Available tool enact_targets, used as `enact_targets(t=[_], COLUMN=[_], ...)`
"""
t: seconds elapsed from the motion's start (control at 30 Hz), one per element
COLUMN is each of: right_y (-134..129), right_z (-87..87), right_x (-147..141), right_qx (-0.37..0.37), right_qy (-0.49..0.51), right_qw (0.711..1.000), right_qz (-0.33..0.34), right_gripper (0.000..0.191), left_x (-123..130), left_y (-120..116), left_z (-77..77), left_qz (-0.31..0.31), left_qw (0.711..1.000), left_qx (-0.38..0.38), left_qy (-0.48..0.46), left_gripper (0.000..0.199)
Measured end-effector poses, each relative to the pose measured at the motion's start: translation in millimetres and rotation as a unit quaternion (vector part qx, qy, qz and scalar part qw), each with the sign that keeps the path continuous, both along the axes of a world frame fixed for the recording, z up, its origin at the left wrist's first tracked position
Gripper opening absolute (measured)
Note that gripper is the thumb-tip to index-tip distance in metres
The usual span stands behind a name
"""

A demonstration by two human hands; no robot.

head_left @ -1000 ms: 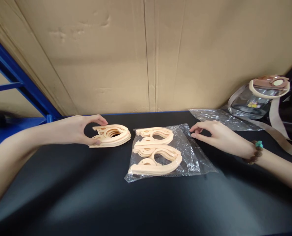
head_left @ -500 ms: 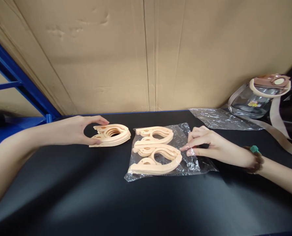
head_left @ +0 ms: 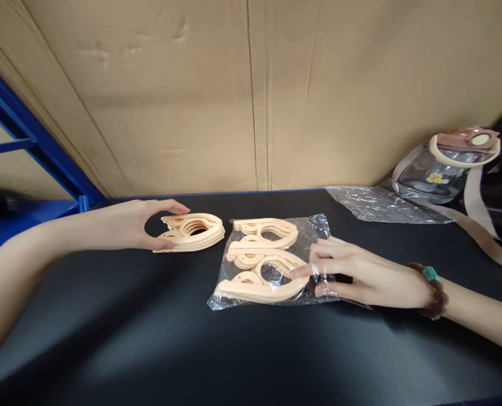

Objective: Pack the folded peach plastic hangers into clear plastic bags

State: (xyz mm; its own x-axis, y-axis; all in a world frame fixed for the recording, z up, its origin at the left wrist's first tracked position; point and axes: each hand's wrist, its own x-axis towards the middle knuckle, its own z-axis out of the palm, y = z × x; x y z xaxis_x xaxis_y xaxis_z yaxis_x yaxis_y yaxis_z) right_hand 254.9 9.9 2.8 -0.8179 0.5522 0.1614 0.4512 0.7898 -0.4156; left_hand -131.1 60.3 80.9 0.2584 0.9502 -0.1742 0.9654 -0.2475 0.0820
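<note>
My left hand [head_left: 149, 223] is curled around the left end of a small stack of beige folded plastic hangers [head_left: 204, 239]. Its fingertips are at the far edge and the thumb lies along the near edge. To the right lies a clear plastic bag [head_left: 307, 237] with two groups of similar folded hangers [head_left: 271, 290] inside it. My right hand [head_left: 352, 270] is at the bag's right end, fingers apart, its index finger stretched over the nearer group. Film glints at these fingertips; whether they are under or over it, I cannot tell.
Behind the black tabletop [head_left: 234, 355] stands a cardboard wall [head_left: 170, 101]. Another flat clear bag [head_left: 373, 206] lies at the back right, beside a clear bottle [head_left: 440, 175] with a brown lid and a long strap [head_left: 483, 231]. A blue metal frame [head_left: 56, 152] rises at the left.
My right hand has moved left and nearer me, its index finger now reaching over the bagged hangers. The bag's near left corner has shifted slightly left. My left hand and its stack look almost unchanged.
</note>
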Motion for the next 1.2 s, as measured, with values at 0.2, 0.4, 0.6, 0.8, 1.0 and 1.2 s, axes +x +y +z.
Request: enact_targets(t=[0.2, 0.4, 0.6, 0.8, 1.0, 1.2], right_y=[8, 12, 21, 24, -7, -39], right_z=[0.1, 3.7, 38.6, 66.6, 60.2, 30.9], right_x=[5, 8, 53, 90, 40, -10], right_qx=[-0.011, -0.076, -0.048, 0.245, 0.372, 0.289], right_qy=[0.059, 0.076, -0.021, 0.021, 0.067, 0.082], right_qw=[0.995, 0.991, 0.991, 0.941, 0.893, 0.942], right_qz=[-0.082, -0.084, -0.125, -0.233, -0.243, -0.153], right_gripper=[0.014, 0.031, 0.032, 0.044, 0.036, 0.031], left_x=[-2, -1, -13, 11, 67, 103], left_y=[4, -4, -4, -13, -51, -87], left_z=[-2.7, -1.6, -1.5, -7.2, -23.3, -43.2], left_qz=[0.015, -0.015, -0.066, -0.151, -0.239, -0.339], left_qw=[1.000, 1.000, 0.996, 0.970, 0.911, 0.864], left_qx=[-0.003, 0.021, 0.054, 0.174, 0.313, 0.361], left_qy=[0.016, -0.009, -0.038, -0.075, -0.122, -0.094], left_gripper=[0.071, 0.072, 0.093, 0.091, 0.074, 0.084])
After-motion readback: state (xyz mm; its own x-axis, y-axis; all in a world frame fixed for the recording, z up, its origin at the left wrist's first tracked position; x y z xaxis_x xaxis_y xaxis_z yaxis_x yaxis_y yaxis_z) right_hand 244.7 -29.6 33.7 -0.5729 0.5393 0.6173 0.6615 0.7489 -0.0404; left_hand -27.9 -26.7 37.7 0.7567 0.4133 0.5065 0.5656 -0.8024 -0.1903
